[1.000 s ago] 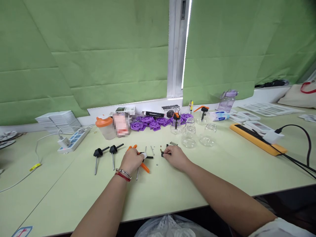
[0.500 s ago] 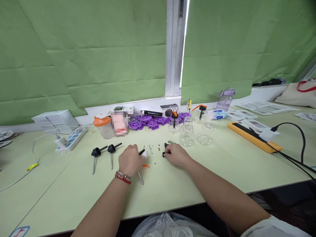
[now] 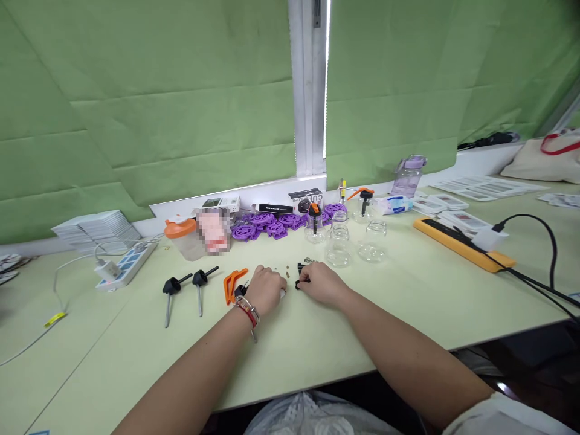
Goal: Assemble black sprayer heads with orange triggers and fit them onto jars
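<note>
My left hand [image 3: 266, 288] is low over the table with its fingers curled down. A bit of white shows at its fingertips, but what they hold, if anything, is hidden. Beside that wrist are orange lever handles [image 3: 232, 286] and a black piece with a metal rod [image 3: 241, 290], partly covered by the hand. My right hand [image 3: 322, 283] pinches a small black plastic part [image 3: 299, 284] near the tabletop. Just beyond its fingers lie another black part [image 3: 301, 266] and a coil spring [image 3: 311, 260]. Tiny brass-coloured pieces [image 3: 287, 274] rest between the hands.
Two black caps with metal rods, one a black cap [image 3: 200, 278], lie left. Clear glass jars [image 3: 339, 251] stand behind my right hand, near purple plastic parts [image 3: 267, 223]. A shaker cup [image 3: 181, 232] and white power strip [image 3: 129, 266] are left; an orange power strip [image 3: 462, 244] lies right.
My left hand has moved right, closer to my right hand, uncovering the orange handles and the black piece. My right hand keeps its pinch on the black part. The view has shifted slightly.
</note>
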The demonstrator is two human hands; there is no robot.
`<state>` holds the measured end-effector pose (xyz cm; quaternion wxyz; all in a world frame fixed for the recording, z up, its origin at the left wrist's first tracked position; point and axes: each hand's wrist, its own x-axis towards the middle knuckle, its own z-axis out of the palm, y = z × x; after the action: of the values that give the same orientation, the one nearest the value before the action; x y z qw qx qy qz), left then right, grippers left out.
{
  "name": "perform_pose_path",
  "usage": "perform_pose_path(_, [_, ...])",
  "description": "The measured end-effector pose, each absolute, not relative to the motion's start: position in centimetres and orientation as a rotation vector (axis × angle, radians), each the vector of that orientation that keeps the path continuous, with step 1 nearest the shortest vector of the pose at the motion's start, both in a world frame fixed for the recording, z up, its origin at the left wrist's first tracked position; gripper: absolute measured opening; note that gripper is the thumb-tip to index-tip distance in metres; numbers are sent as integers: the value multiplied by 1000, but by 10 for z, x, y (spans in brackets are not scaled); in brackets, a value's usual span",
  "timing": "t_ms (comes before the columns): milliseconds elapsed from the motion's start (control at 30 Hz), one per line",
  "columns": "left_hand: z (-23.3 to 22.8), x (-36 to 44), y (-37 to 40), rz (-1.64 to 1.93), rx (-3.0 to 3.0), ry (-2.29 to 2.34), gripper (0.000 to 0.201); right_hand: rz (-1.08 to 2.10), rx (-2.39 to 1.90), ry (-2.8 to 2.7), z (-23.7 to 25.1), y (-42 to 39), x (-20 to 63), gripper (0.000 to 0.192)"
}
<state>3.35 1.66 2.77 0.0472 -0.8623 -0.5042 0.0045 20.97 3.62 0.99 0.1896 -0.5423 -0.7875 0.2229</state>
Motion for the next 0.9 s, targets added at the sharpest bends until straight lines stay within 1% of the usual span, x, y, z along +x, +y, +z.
perform_pose_path(467, [29,46,34,8,-2566,-1585,27,661,-1507,-2204,12,38,212,9])
perform_pose_path(667, [30,47,29,-110,-2508,-1592,29,669,-1488,-2195,11,38,213,9])
perform_pose_path(833, [28,61,17,-53,-2614,-1517,14,695,-1472,-2188,12,39,215,8])
perform_pose_path(900, [25,64,16,-35,-2611,-1529,15,712,-1459,-2177,12,41,216,8])
